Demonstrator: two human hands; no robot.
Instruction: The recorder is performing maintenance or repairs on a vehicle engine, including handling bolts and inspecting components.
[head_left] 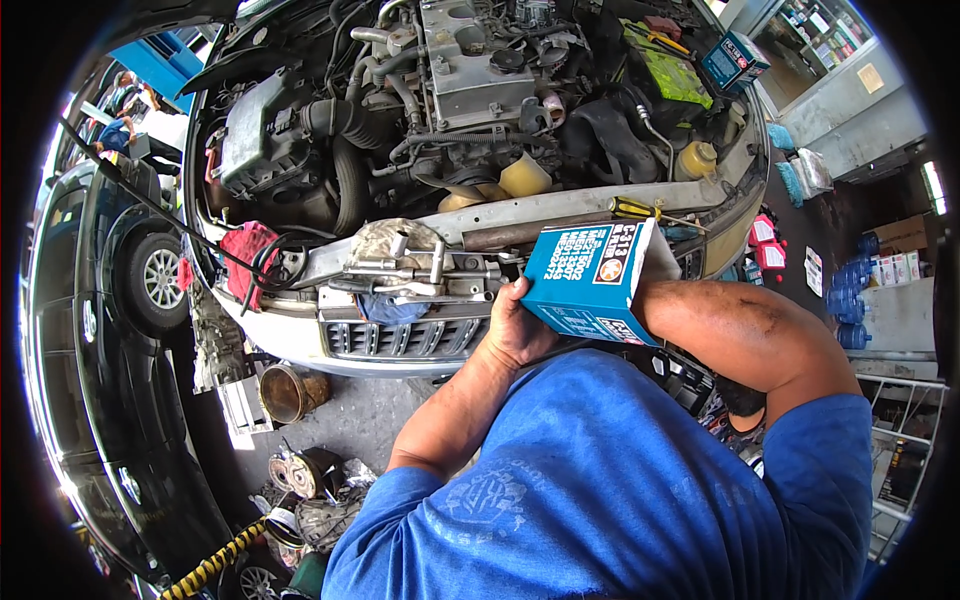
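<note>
In front of my chest I hold a blue-teal cardboard box (575, 268) with white print, tilted, its flap up at the right end. My left hand (517, 325) is closed on the box's left end, thumb along the edge. My right forearm (735, 325) reaches to the open right end; the hand itself is hidden inside or behind the box, so its fingers cannot be seen. Just beyond the box, sockets and wrenches (415, 275) lie on cloths along the car's front edge. A yellow-handled screwdriver (633, 209) rests behind the box.
The open engine bay (475, 85) spans the far side. Another blue box (735, 62) stands at its right corner, near a green-covered battery (665, 72). A red rag (250, 262) hangs at the left front. A dark car (110, 400) is at left, with parts (300, 470) on the floor.
</note>
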